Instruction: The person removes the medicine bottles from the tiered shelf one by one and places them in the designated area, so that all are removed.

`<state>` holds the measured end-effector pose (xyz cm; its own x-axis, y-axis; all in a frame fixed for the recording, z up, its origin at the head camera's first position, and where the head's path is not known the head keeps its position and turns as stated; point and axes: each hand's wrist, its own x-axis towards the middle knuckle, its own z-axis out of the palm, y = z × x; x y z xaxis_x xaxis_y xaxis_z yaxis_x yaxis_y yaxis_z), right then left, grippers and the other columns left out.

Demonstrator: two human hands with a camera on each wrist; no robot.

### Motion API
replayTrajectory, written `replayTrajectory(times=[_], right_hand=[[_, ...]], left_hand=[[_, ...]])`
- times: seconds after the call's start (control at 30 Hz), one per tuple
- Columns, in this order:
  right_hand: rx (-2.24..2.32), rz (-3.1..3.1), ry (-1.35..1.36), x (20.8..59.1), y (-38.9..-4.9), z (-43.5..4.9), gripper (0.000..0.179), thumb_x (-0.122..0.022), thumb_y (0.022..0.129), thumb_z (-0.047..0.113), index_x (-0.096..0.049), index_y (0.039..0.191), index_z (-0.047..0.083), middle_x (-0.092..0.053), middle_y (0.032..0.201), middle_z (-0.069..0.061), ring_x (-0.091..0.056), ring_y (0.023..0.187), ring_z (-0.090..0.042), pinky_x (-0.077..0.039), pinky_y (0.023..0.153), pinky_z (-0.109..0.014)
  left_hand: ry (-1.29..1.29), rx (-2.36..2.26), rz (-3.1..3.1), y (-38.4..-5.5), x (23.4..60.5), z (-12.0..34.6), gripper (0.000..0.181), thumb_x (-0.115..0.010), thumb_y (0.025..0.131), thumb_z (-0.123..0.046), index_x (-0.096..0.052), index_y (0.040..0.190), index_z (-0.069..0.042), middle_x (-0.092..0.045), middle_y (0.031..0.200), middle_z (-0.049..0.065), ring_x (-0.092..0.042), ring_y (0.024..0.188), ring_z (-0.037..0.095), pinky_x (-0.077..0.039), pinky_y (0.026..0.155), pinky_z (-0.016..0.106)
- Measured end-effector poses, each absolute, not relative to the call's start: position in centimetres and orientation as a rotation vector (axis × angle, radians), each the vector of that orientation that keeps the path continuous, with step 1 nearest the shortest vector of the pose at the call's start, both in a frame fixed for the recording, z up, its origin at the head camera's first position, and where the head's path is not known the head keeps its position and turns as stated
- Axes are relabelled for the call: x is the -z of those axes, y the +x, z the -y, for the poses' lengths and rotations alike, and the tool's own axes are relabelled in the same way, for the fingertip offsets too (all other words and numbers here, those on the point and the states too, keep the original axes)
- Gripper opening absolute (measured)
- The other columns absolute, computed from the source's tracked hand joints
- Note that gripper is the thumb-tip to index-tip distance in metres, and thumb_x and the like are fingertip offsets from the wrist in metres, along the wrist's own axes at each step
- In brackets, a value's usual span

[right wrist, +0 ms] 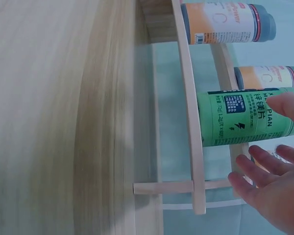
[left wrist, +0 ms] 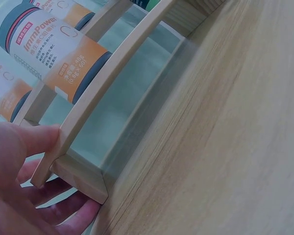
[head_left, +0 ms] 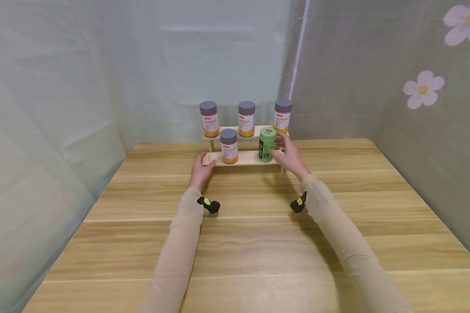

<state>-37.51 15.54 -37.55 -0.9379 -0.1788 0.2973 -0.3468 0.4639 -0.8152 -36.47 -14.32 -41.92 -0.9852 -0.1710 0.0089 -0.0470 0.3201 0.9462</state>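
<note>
A two-tier wooden shelf [head_left: 247, 158] stands at the back of the table. My left hand [head_left: 200, 171] grips its lower left end, thumb on the board and fingers around the end by the leg [left wrist: 81, 178]. On the lower tier, a white-and-orange supplement bottle [head_left: 229, 150] with a grey cap sits just right of that hand. Further right stands a green supplement bottle [head_left: 266, 148], upright. My right hand [head_left: 293, 158] is beside it, fingers loosely spread; the thumb overlaps the bottle in the right wrist view, while the other fingers [right wrist: 255, 171] are apart from it.
Three more white-and-orange bottles line the upper tier: left [head_left: 210, 123], middle [head_left: 246, 123] and right [head_left: 282, 119]. The wood-grain table [head_left: 243, 252] extends toward me. Pale curtains [head_left: 227, 56] hang close behind and on both sides.
</note>
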Motion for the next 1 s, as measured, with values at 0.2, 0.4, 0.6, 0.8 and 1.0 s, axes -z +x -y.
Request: replayTrajectory(times=[0.2,0.4,0.6,0.8,1.0], right_hand=[[-1.556,2.500,0.440,37.1,-37.8,-14.7,0.074,-0.064,0.093,0.022,-0.020,0.153,0.015,-0.042,0.146,-0.022,-0.046,0.131,-0.039,-0.037,0.111,-0.055],[-1.604,2.505,0.421,36.4,-38.2,-14.0,0.073,-0.061,0.096,0.032,-0.018,0.154,0.019,-0.037,0.150,-0.022,-0.041,0.135,-0.039,-0.037,0.110,-0.054],[-1.630,2.521,0.400,36.5,-38.3,-13.7,0.070,-0.057,0.097,0.035,-0.018,0.154,0.020,-0.037,0.150,-0.022,-0.040,0.136,-0.039,-0.037,0.111,-0.054],[-1.628,2.497,0.395,36.5,-38.3,-13.7,0.067,-0.057,0.098,0.031,-0.022,0.152,0.016,-0.043,0.144,-0.024,-0.046,0.129,-0.040,-0.041,0.106,-0.055],[-1.623,2.501,0.390,36.5,-38.4,-13.8,0.066,-0.059,0.097,0.030,-0.024,0.151,0.015,-0.045,0.141,-0.024,-0.049,0.126,-0.041,-0.043,0.104,-0.055]], left_hand=[[0.208,1.750,2.469,-36.4,42.0,14.4,0.062,-0.057,0.098,-0.023,-0.028,0.151,-0.010,-0.027,0.159,0.014,-0.025,0.147,0.029,-0.020,0.122,0.040],[0.218,1.762,2.453,-36.4,42.0,14.4,0.062,-0.057,0.098,-0.023,-0.028,0.152,-0.010,-0.026,0.160,0.013,-0.025,0.147,0.030,-0.019,0.122,0.042],[0.209,1.764,2.458,-36.4,42.1,14.3,0.063,-0.057,0.098,-0.022,-0.028,0.151,-0.008,-0.027,0.159,0.014,-0.025,0.147,0.030,-0.019,0.122,0.041],[0.206,1.778,2.451,-36.4,41.9,14.1,0.063,-0.057,0.098,-0.023,-0.028,0.152,-0.009,-0.026,0.160,0.013,-0.023,0.148,0.029,-0.018,0.123,0.041],[0.211,1.767,2.458,-36.4,41.8,14.0,0.062,-0.057,0.098,-0.023,-0.029,0.151,-0.009,-0.026,0.160,0.013,-0.023,0.148,0.029,-0.018,0.123,0.041]])
